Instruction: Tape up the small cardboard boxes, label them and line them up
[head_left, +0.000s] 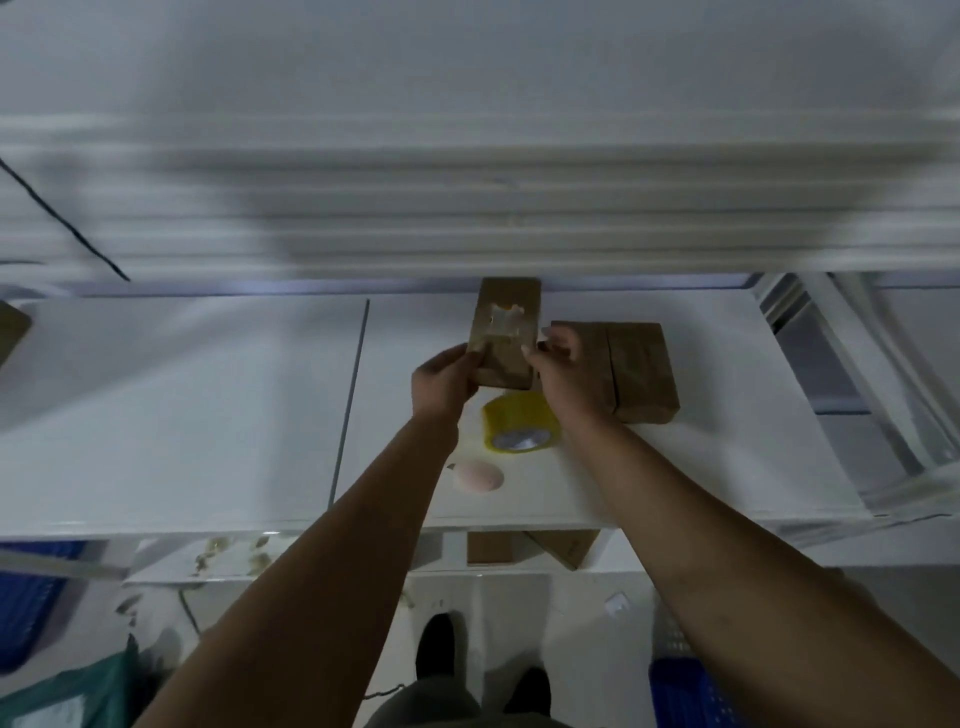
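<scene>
The small cardboard box (505, 332) I am working on sits up off the white table (208, 395), at about twelve o'clock from the yellow tape roll (522, 421). My left hand (445, 379) is clamped on its lower left edge, thumb over the face. My right hand (563, 371) is at its right edge with fingertips pinched together, I think on a strip of clear tape, though the strip is too faint to be sure. A shiny, ragged patch near the top of the face looks like tape or a torn label; I cannot tell which. To do this well I judge I should keep the left grip firm, draw the strip taut across the seam and rub it down from the middle outward so no bubbles stay. Two more boxes (615, 369) stand side by side at three o'clock from mine, touching each other, partly hidden by my right wrist. A pink oval thing (478, 477) lies at seven o'clock from the roll; blur keeps me from naming it. The shelving beyond is smeared by motion, and more cardboard (535, 548) under the table edge is cut off.
</scene>
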